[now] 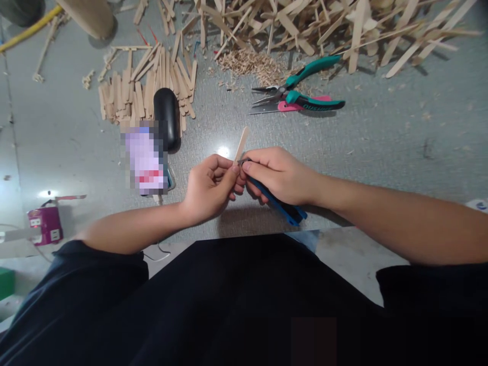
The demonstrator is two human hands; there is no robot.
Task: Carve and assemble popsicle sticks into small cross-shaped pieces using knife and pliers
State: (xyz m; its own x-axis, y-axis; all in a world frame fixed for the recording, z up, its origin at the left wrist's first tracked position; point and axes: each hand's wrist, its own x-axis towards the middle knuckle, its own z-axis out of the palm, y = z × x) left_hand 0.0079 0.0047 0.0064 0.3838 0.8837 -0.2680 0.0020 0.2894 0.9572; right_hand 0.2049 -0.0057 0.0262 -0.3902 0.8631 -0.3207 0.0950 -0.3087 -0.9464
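stick (241,144) pinched in left grip (208,187), jutting forward; right grip (280,174) clasps blue-handled tool (285,207)

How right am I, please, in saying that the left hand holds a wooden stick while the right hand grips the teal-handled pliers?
Not the pliers: the head view shows the right hand gripping a blue tool; the left hand does hold a wooden stick.

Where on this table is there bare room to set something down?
Right: a broad, nearly bare patch bordered by the stick pile, pliers and right forearm. Left: a patch between phone and purple box. Crowded: the far side, with sticks and shavings.
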